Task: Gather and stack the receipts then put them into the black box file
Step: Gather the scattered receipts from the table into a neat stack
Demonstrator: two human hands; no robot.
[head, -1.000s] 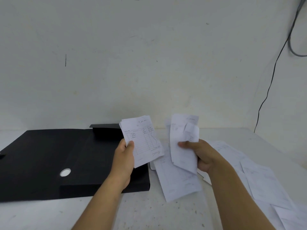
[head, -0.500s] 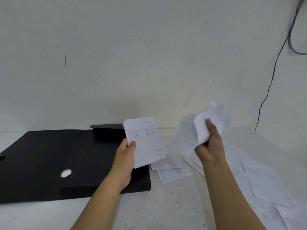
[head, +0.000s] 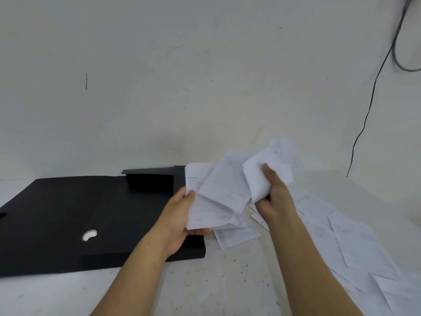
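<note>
Currently right hand (head: 273, 197) grips crumpled receipts (head: 262, 174) just right of left hand's (head: 180, 215) held stack (head: 202, 210) (frame centre); black box file (head: 91, 215) lies lower left.

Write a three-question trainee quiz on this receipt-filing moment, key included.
1. True or false: the black box file lies open on the table.
2. Which hand holds the flatter stack of receipts? A) left hand B) right hand
3. Fill in: loose receipts still lie on the table to the person's ____.

Key: 1 true; 2 A; 3 right. The right hand grips crumpled receipts that meet the stack.
</note>
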